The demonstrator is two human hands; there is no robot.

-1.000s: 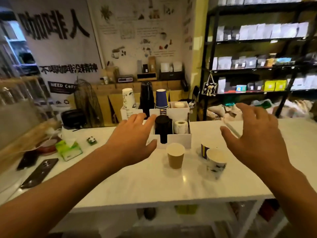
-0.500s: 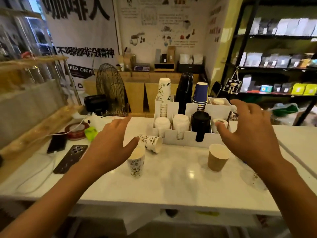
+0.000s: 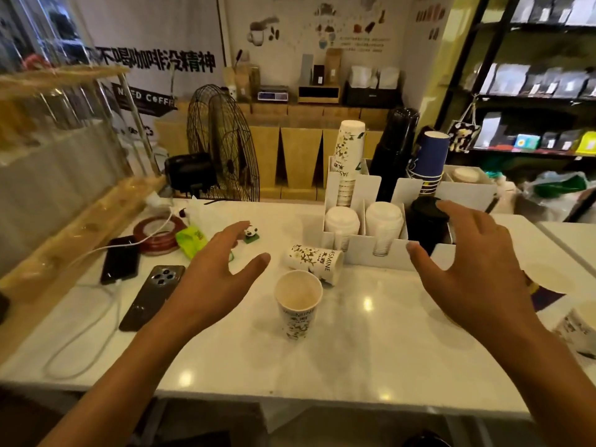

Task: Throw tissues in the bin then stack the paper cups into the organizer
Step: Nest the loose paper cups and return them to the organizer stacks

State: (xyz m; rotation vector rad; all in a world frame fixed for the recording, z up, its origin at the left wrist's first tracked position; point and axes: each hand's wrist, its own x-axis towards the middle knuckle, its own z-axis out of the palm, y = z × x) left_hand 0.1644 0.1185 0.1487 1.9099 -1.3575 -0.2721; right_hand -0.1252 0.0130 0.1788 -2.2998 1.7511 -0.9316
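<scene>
A white flower-printed paper cup point(image 3: 298, 304) stands upright on the white counter point(image 3: 371, 359). Just behind it a second printed cup point(image 3: 314, 261) lies on its side. The white organizer point(image 3: 364, 253) at the back holds stacks of white lids, printed cups point(image 3: 348, 156), black cups point(image 3: 398, 146) and blue cups point(image 3: 430, 159). My left hand point(image 3: 213, 279) hovers open to the left of the upright cup. My right hand point(image 3: 471, 269) hovers open in front of the organizer's right side. Two more cups point(image 3: 577, 327) sit at the right edge, partly hidden by my right hand.
Two phones point(image 3: 151, 295) and a white charging cable point(image 3: 84, 343) lie at the left. A red tape roll point(image 3: 158, 233), a green tissue pack point(image 3: 192, 240) and a small panda figure point(image 3: 251, 233) sit behind my left hand. A black fan point(image 3: 222, 146) stands at the back.
The view has swung left and closer to the counter. The printed cups now sit in the middle of the view between my two open hands, and the brown cup is out of sight.
</scene>
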